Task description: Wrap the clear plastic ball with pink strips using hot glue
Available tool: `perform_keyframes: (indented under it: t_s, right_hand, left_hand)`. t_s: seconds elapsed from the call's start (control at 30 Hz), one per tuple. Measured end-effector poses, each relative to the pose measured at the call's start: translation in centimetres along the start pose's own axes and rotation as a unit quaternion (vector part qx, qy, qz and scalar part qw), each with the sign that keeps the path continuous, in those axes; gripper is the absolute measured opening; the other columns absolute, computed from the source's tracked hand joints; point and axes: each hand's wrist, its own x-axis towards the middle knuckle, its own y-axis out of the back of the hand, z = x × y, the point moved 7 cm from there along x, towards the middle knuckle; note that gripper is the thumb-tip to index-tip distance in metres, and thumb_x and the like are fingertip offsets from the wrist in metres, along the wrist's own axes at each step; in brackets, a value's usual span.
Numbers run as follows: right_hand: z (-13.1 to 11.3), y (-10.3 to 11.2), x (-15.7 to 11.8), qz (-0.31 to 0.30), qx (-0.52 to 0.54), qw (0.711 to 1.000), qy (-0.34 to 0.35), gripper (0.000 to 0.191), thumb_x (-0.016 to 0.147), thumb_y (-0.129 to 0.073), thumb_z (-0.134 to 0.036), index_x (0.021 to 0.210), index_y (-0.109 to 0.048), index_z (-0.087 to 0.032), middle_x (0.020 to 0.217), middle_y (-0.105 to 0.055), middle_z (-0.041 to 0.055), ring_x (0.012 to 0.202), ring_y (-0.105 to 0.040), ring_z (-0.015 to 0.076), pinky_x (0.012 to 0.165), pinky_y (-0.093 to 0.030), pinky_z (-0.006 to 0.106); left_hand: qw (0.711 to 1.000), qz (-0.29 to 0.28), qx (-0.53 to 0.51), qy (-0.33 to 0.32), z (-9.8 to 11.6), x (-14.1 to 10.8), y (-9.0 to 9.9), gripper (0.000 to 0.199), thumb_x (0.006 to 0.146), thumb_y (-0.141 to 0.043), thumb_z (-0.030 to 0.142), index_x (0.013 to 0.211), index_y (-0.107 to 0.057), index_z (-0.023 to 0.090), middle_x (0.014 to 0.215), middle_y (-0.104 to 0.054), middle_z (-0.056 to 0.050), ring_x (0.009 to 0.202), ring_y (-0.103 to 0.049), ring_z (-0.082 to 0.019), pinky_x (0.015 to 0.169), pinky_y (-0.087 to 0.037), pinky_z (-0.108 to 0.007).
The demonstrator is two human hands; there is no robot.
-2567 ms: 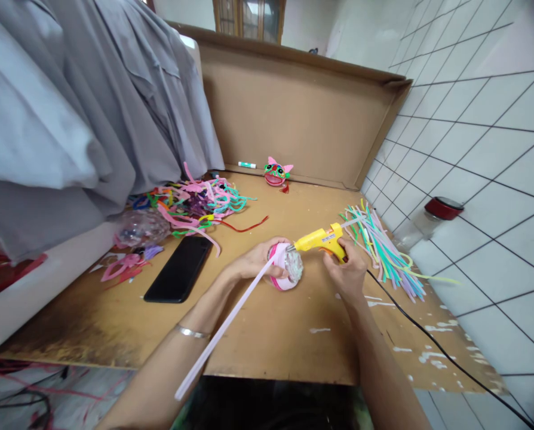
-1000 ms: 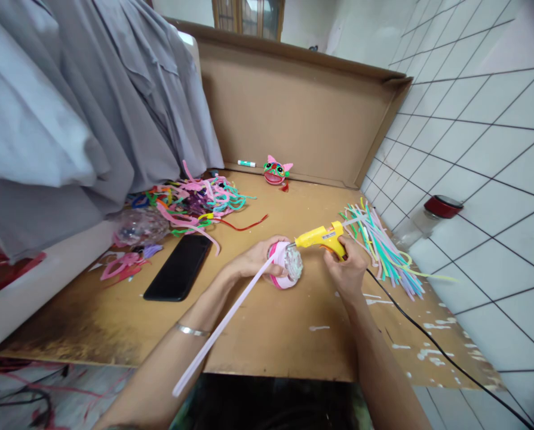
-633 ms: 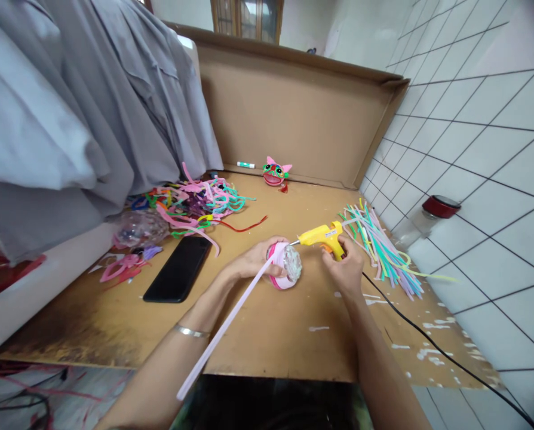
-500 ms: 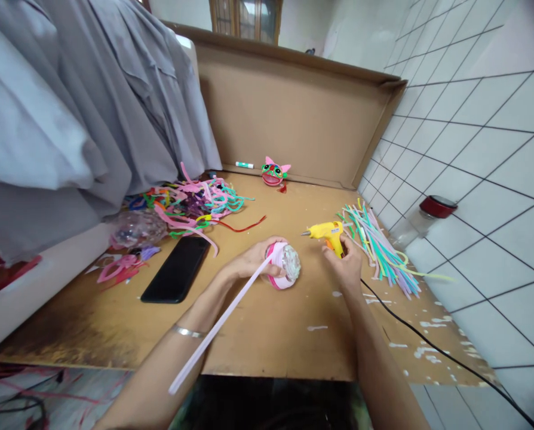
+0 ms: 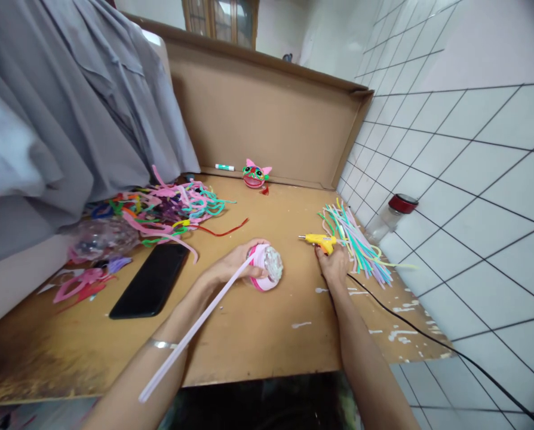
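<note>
Just left of the middle, my left hand (image 5: 235,263) is wrapped round a short round piece (image 5: 261,280) banded in pale and bright pink, with a clear, crinkled end facing right. From its band a long pale pink pipe cleaner (image 5: 195,334) slants down across my left forearm. My right hand (image 5: 335,266) grips the handle of a yellow hot glue gun (image 5: 321,240), low at the table, its nozzle pointing left towards the pink piece but apart from it. Whether the gun rests on the table I cannot tell.
A black phone (image 5: 150,280) lies left of my left hand, below a tangle of pipe cleaners (image 5: 172,203). Straight pipe cleaners (image 5: 361,245) and a red-lidded jar (image 5: 392,215) are at right. A cat-eared figure (image 5: 255,174) and a marker (image 5: 224,167) sit by the cardboard (image 5: 267,113). A black cord (image 5: 410,316) trails right.
My right hand has lowered the glue gun towards the table, beside the straight pipe cleaners. My left hand keeps its hold on the pink piece. The whole view has shifted.
</note>
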Motion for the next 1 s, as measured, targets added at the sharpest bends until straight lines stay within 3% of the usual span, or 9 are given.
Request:
perform_keyframes:
  t_s: [0.13,0.27,0.37,0.43,0.5,0.63,0.77,0.9,1.0]
  right_hand:
    - [-0.5,-0.1,-0.3,-0.029,-0.043,0.999,0.013,0.039,0.077,-0.063,-0.042,0.094,-0.066,-0.008,0.097,-0.065,0.0206,0.093,-0.058,0.0303,0.084,-0.043,0.039]
    - [-2.2,1.4,-0.8,-0.02,-0.11,0.993,0.041,0.051,0.082,-0.06,-0.046,0.107,-0.062,-0.003,0.103,-0.062,0.0242,0.098,-0.057,0.0349,0.082,-0.042,0.044]
    - [-6.9,5.0,-3.0,0.051,-0.033,0.984,0.169,0.047,0.088,-0.052,-0.039,0.123,-0.056,-0.007,0.105,-0.062,0.0193,0.101,-0.056,0.0324,0.082,-0.041,0.043]
    - [-11.1,8.0,-5.8,0.089,0.055,0.952,0.288,0.044,0.091,-0.049,-0.033,0.13,-0.05,-0.012,0.104,-0.062,0.0152,0.099,-0.056,0.0281,0.083,-0.041,0.04]
    - [-15.0,10.0,-8.8,0.072,0.103,0.912,0.39,0.047,0.091,-0.052,-0.031,0.134,-0.047,-0.015,0.101,-0.063,0.0126,0.094,-0.056,0.0243,0.08,-0.041,0.037]
    - [-19.2,11.4,-12.0,0.048,0.14,0.87,0.47,0.029,0.091,-0.052,-0.024,0.119,-0.06,-0.021,0.089,-0.062,0.0078,0.082,-0.055,0.0208,0.069,-0.04,0.033]
    - [-18.3,10.3,-11.7,0.049,0.228,0.855,0.462,0.02,0.091,-0.048,-0.013,0.098,-0.067,-0.017,0.082,-0.063,0.007,0.077,-0.057,0.0179,0.068,-0.047,0.031]
    - [-15.8,9.2,-10.9,0.067,0.344,0.843,0.409,0.026,0.091,-0.048,-0.012,0.111,-0.064,-0.018,0.093,-0.069,0.0094,0.087,-0.065,0.0181,0.076,-0.054,0.031]
    - [-14.7,8.7,-10.9,0.097,0.361,0.843,0.387,0.032,0.091,-0.049,-0.011,0.119,-0.063,-0.018,0.097,-0.07,0.0109,0.09,-0.067,0.0187,0.078,-0.056,0.032]
  left_hand:
    - [1.0,0.001,0.022,0.009,0.3,-0.1,-0.1,0.075,0.055,-0.078,0.034,0.121,-0.048,0.015,0.093,-0.059,-0.001,0.076,-0.054,-0.014,0.07,-0.047,-0.025]
    - [1.0,0.01,0.019,0.003,1.1,-0.4,-0.2,0.075,0.052,-0.079,0.034,0.119,-0.05,0.014,0.093,-0.059,-0.001,0.08,-0.054,-0.015,0.073,-0.047,-0.026]
    - [0.999,0.018,0.041,0.006,1.5,-0.5,-0.1,0.073,0.051,-0.079,0.032,0.116,-0.052,0.014,0.091,-0.059,-0.001,0.08,-0.053,-0.016,0.074,-0.047,-0.027]
    - [0.998,0.021,0.053,0.006,1.5,-0.4,-0.1,0.07,0.052,-0.078,0.031,0.115,-0.053,0.015,0.091,-0.06,-0.001,0.08,-0.054,-0.016,0.074,-0.047,-0.027]
    - [0.998,0.021,0.057,-0.005,1.4,-0.3,0.0,0.067,0.053,-0.076,0.029,0.115,-0.053,0.015,0.093,-0.062,-0.002,0.082,-0.056,-0.017,0.077,-0.048,-0.029]
    - [0.996,0.029,0.075,-0.033,1.0,0.1,0.1,0.062,0.056,-0.072,0.027,0.114,-0.054,0.015,0.1,-0.064,-0.005,0.089,-0.059,-0.019,0.088,-0.048,-0.033]
    - [0.996,0.037,0.078,-0.03,1.0,0.1,0.2,0.067,0.053,-0.074,0.023,0.116,-0.054,0.014,0.103,-0.064,-0.004,0.093,-0.059,-0.02,0.09,-0.049,-0.034]
    - [0.995,0.034,0.098,-0.013,1.4,-0.1,0.1,0.069,0.053,-0.074,0.024,0.119,-0.055,0.014,0.1,-0.064,-0.004,0.089,-0.058,-0.02,0.084,-0.051,-0.033]
    - [0.994,0.036,0.1,-0.003,1.4,-0.1,0.2,0.07,0.054,-0.072,0.024,0.121,-0.054,0.014,0.098,-0.064,-0.003,0.086,-0.059,-0.019,0.08,-0.052,-0.032]
